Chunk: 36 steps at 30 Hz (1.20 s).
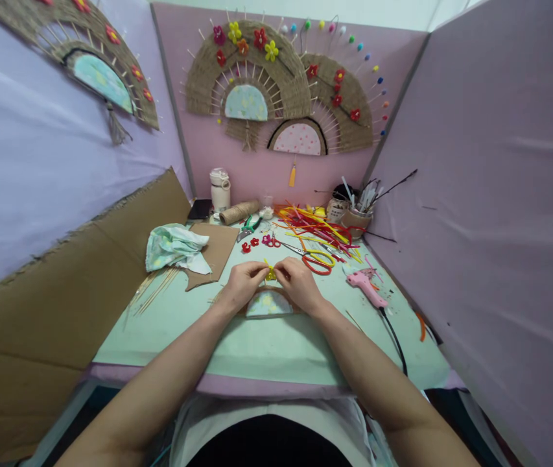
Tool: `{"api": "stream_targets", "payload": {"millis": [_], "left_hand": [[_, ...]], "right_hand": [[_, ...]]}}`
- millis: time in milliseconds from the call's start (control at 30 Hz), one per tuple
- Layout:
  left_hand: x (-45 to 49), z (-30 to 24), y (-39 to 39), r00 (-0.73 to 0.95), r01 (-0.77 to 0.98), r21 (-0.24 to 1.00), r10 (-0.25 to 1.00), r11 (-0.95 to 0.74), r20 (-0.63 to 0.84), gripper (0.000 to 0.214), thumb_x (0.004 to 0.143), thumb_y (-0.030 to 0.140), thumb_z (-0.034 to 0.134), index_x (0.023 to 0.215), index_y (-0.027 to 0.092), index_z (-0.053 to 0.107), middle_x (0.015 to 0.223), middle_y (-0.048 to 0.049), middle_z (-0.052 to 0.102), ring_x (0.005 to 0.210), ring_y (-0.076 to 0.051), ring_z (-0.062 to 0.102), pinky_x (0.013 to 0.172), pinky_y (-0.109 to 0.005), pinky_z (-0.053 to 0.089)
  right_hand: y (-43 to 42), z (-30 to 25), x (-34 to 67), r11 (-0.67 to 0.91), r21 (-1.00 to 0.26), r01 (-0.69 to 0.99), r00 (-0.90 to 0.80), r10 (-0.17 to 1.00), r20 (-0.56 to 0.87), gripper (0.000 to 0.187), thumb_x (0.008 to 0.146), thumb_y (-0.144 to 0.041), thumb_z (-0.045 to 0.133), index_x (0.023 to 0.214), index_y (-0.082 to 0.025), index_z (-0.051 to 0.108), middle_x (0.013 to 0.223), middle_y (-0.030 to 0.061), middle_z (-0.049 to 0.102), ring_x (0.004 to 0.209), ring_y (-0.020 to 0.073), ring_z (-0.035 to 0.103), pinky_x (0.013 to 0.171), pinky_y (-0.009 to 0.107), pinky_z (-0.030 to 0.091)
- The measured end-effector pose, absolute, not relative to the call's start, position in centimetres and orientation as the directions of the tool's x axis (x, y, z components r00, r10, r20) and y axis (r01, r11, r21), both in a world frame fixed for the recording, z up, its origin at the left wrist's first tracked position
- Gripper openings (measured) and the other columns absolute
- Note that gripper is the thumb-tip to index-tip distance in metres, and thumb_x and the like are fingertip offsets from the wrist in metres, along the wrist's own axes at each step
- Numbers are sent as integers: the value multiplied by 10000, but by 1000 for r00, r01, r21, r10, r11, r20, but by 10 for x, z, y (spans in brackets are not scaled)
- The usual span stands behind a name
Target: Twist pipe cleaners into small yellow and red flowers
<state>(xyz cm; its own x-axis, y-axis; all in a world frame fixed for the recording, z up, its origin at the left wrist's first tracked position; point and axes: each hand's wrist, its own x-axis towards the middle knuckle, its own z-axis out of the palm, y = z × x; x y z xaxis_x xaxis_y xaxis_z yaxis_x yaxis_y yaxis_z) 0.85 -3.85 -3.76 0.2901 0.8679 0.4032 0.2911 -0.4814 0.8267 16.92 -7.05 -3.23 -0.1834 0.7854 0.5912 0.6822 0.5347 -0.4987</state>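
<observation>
Over a pale green surface (276, 357), left hand (246, 283) and right hand (298, 281) meet on a small yellow fuzzy flower (270, 273)

Between the fingertips, just beyond a half-round panel of pale blue-green and yellow patterned fabric (270, 303), sits the small yellow fuzzy flower. Each hand is pinched on it from its own side; whether it touches the panel's brown border cannot be told. The step in hand appears to be shaping or positioning the flower, and the next move seems to call for light, steady fingertips that do not crush it.

Beyond lie little red fuzzy flowers (246, 248) and long-bladed scissors with red and yellow handles (305, 253). Farther back is a heap of red, orange and yellow strips (312, 224); to the right, a pink glue gun (367, 287); to the left, a crumpled pale green patterned cloth (174, 246) partly over flat brown cardboard (222, 243). Large brown fibre-covered fans (203, 84) hang behind.

No brand or label is readable; dark marks on a beige cup (337, 209) are too small.
</observation>
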Motion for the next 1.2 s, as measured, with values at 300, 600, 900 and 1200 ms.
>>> {"api": "stream_targets", "payload": {"millis": [300,600,900,1200], "left_hand": [[17,-33,-42,350,-11,998,935,-59,59,285,707,358,624,895,146,663,839,-45,692,735,-163,641,698,-291,518],[17,-27,-43,353,-276,918,919,285,-179,188,706,228,632,818,81,665,852,-117,700,809,-185,666,777,-291,533],[25,-36,-46,333,-250,948,937,198,-108,196,686,223,616,811,87,680,770,-81,691,727,-149,645,734,-278,539],[21,-35,-45,340,-220,945,927,243,-159,281,631,262,689,852,88,684,823,-88,694,749,-146,645,739,-253,523]], "right_hand": [[-68,-35,169,449,-712,540,-61,864,500,162,837,-279,473,762,-188,584,748,32,608,677,143,524,650,263,395],[-64,-35,171,359,-830,426,21,913,407,273,833,-389,462,809,-160,609,752,22,622,690,136,536,657,248,407],[-60,-48,162,241,-869,432,60,954,294,257,704,-403,599,801,-166,570,669,-7,581,610,124,510,560,227,393],[-59,-48,164,193,-930,314,46,975,218,133,682,-280,556,732,-159,577,608,-25,556,540,100,483,507,207,375]]}}
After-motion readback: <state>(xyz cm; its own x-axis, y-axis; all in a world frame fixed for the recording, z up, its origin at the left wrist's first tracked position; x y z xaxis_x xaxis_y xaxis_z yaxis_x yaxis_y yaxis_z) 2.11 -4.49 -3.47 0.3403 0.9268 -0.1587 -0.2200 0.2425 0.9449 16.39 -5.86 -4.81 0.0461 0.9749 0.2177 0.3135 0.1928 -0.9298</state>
